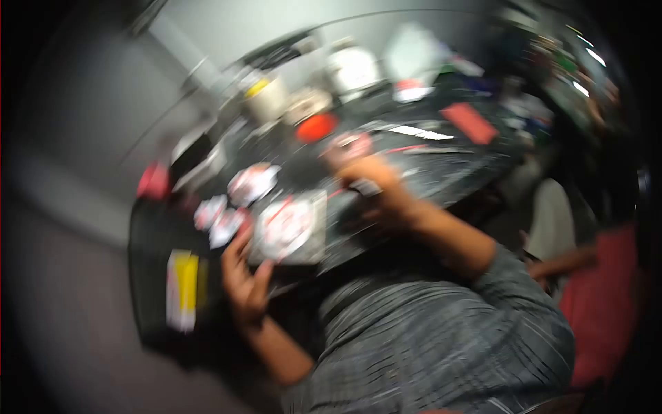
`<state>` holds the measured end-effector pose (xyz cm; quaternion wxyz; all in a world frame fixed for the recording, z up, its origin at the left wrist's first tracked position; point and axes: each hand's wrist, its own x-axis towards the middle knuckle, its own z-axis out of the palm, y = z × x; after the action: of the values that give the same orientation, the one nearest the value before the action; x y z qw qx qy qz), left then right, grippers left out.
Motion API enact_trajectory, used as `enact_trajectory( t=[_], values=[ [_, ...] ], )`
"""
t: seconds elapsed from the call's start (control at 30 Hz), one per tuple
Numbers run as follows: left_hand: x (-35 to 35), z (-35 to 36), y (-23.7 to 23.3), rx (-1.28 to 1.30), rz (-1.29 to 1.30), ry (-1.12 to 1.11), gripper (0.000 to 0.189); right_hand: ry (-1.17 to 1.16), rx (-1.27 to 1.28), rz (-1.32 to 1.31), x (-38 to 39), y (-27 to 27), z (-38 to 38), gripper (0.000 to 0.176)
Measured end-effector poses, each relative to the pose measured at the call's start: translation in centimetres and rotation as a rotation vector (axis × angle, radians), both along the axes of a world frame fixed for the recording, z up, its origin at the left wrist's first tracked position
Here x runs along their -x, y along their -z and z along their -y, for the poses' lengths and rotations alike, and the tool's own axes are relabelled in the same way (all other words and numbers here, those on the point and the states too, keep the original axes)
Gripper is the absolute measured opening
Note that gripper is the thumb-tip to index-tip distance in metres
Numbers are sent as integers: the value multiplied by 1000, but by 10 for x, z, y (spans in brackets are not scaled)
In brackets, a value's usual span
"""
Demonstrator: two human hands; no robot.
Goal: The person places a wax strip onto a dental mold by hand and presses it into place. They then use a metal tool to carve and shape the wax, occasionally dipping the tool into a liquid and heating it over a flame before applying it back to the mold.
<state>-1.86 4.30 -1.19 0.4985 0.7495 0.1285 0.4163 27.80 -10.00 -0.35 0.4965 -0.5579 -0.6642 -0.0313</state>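
Observation:
The view is smeared by motion. My left hand (245, 279) is at the left edge of a square grey slab (314, 241), thumb and fingers apart. On the slab lies a round white piece with red marks (286, 229). My right hand (379, 183) is closed above the table, to the right of the slab. A pale band shows at its fingers, and I cannot tell what it holds. Just beyond that hand sits a blurred pinkish round thing (348, 146). Crumpled white and red wads (254, 183) lie beyond my left hand.
On the dark table (386, 228) stand a red round dish (316, 127), a pale tub with yellow (267, 100) and a white round container (353, 69). A red flat block (469, 123) lies at the right. A yellow-and-white packet (183, 290) is at the left. Another person's red clothing (600, 303) shows at right.

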Motion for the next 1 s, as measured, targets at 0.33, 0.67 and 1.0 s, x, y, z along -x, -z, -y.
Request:
enact_trajectory(
  t=[0.33,0.67,1.0],
  values=[
    [7,-2,-4,31,-6,-4,54,98,-14,21,16,-24,1,15],
    [7,-3,-2,11,-4,9,51,104,104,-14,13,-24,4,18],
    [9,-2,-2,-20,-56,-54,50,56,294,258,7,-22,15,11]
  ],
)
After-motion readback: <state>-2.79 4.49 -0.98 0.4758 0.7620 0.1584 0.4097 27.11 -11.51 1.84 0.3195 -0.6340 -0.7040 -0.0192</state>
